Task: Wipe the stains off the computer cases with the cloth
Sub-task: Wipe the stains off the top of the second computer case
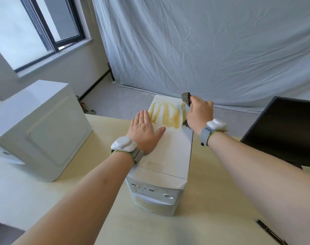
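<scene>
A white computer case [170, 154] stands on the pale table with its front panel toward me. Yellow-brown stains [165, 113] streak the far half of its top. My left hand [144, 130] lies flat on the top, fingers straight, just short of the stains. My right hand [200, 112] grips a dark grey cloth [186, 98] at the far right edge of the top, beside the stains. Most of the cloth is hidden under the hand. A second white case [39, 128] stands to the left.
A black monitor [283, 129] stands at the right edge of the table [212, 209]. A black pen [270, 232] lies near the front right. A white sheet hangs behind, a window is at the upper left, and grey floor lies beyond the table.
</scene>
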`<state>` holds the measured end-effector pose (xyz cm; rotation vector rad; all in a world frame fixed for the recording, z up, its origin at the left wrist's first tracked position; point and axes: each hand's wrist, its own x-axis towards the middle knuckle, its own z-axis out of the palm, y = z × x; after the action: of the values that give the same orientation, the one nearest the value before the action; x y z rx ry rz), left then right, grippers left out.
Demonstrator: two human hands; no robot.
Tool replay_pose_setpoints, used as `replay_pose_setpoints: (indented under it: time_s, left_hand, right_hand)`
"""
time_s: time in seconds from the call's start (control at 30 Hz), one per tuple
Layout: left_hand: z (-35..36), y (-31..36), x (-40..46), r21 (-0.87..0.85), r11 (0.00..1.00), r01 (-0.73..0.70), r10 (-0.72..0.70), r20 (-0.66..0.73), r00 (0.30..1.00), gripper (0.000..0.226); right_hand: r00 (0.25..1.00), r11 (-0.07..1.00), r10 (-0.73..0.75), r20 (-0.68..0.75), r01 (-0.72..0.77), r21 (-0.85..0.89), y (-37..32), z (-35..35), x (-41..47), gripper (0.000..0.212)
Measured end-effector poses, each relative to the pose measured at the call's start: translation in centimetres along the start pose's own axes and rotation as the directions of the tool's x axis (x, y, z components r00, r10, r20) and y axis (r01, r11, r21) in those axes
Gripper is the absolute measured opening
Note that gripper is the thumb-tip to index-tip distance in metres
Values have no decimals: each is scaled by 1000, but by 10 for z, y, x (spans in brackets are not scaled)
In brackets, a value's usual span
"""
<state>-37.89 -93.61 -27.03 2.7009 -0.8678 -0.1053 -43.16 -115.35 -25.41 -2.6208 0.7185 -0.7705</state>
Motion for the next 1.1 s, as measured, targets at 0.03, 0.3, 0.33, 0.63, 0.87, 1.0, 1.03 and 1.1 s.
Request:
replay_pose_setpoints:
  time_s: [0.03,0.3,0.33,0.63,0.87,1.0,1.03,1.1]
  left_hand:
    - [-2,1,-1,0,1000,-11,11,4,1000,97]
    - [-7,6,-2,2,1000,6,-6,5,1000,95]
    - [-8,6,-3,2,1000,7,-7,1,1000,94]
    - [-8,6,-5,-37,999,-5,5,5,1000,89]
    - [-4,4,-3,-58,998,-20,19,-18,1000,83]
    - [-1,2,1,-45,999,-4,3,-43,999,80]
    - [0,2,1,-39,999,-5,3,-53,999,79]
    - [2,2,0,-33,999,-4,2,-58,998,79]
  right_hand:
    - [1000,1000,-7,-7,7,-6,0,-1,8,35]
    - [925,970,-69,374,151,-193,3,13,51,28]
    - [917,970,-79,391,161,-183,3,11,51,30]
    - [916,990,-108,387,136,-45,14,7,2,48]
    - [942,974,-138,305,185,-130,1,-5,-50,47]
    - [944,965,-161,289,212,-156,-5,-7,-69,54]
    - [943,961,-172,285,224,-164,-4,-8,-74,57]
    - [934,947,-211,288,269,-176,-8,-13,-88,53]
